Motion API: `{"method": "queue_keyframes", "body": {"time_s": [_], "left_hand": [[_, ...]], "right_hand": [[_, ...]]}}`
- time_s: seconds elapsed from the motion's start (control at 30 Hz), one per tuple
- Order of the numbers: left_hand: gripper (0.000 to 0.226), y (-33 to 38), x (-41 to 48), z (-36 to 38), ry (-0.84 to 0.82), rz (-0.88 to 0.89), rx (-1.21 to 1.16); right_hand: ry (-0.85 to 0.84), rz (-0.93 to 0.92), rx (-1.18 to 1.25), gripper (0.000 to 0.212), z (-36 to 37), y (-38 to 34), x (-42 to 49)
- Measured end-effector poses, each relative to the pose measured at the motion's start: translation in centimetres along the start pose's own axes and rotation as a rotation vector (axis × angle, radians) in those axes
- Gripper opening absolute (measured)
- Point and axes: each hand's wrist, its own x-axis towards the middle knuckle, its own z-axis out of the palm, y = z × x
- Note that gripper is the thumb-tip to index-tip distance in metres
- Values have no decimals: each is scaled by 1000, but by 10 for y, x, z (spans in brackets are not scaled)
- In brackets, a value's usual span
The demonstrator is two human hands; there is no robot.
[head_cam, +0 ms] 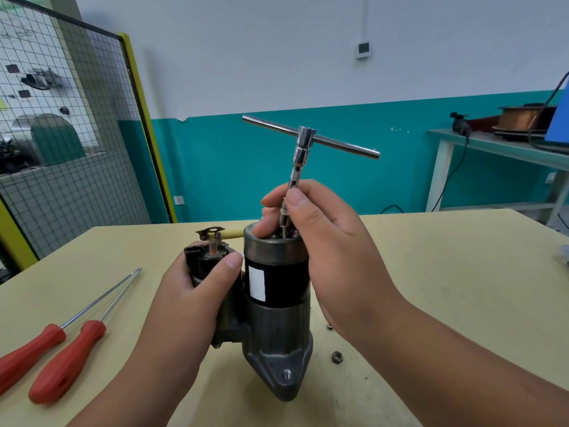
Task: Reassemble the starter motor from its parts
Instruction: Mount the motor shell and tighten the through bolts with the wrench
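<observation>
Workshop w/ white-over-teal wall behind; pale yellow table [431, 272] in front. Starter motor [277, 291] stands upright at table centre, mounting flange down, black body w/ white label facing the cam. Left hand [191, 300] grips the solenoid [204, 261] on the motor's left side, thumb across its top edge, fingers wrapped round behind. Right hand [323, 232] pinches the knurled shaft of a T-handle wrench [303, 146] betw thumb and fingers, low down near the motor's top end cap. Tool is nearly vertical, slightly tilted, tip down at the cap (what it sits on is hidden by the fingers). Its cross-bar is free, well above the hand. Two red-handled screwdrivers [66, 362] lie side by side at table's left, tips pointing away. Small nut [337, 356] on the table just right of the flange. Another tiny bit of hardware [328, 326] sits under the right wrist, too small to ID. Wire mesh screen [77, 149] w/ yellow frame at left. Bench [492, 146] w/ copper wire spool [520, 117] at far right.
</observation>
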Motion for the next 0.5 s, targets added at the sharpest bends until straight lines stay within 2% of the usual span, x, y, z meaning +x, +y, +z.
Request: {"method": "queue_keyframes", "body": {"time_s": [0.5], "left_hand": [[48,4,-2,1,16,-14,29]], "right_hand": [[-6,1,-19,21,0,1,1]]}}
